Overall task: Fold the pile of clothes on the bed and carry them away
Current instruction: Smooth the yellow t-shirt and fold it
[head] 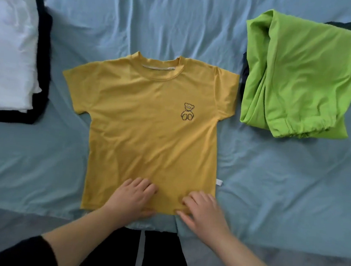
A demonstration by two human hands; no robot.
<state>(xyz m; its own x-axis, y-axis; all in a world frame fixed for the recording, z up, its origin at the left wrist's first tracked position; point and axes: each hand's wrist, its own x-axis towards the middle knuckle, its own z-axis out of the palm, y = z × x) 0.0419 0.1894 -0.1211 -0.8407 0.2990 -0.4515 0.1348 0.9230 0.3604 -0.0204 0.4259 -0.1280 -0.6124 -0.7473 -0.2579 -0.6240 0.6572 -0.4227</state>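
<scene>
There, left hand (133,195) and right hand (205,214) pressed flat on the tee (150,126); the white stack (11,46) ran off-frame left.

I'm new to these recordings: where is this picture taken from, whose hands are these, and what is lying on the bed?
There is no machine here. A person wears a camera on the head, so this single picture looks down at their own arms. The left hand and right hand rest flat on the bottom hem of a yellow T-shirt, spread face up on the blue bed sheet; nothing is lifted. On the person's left lies a folded white garment on top of a dark garment. On the right lies a loosely bunched green garment.
</scene>
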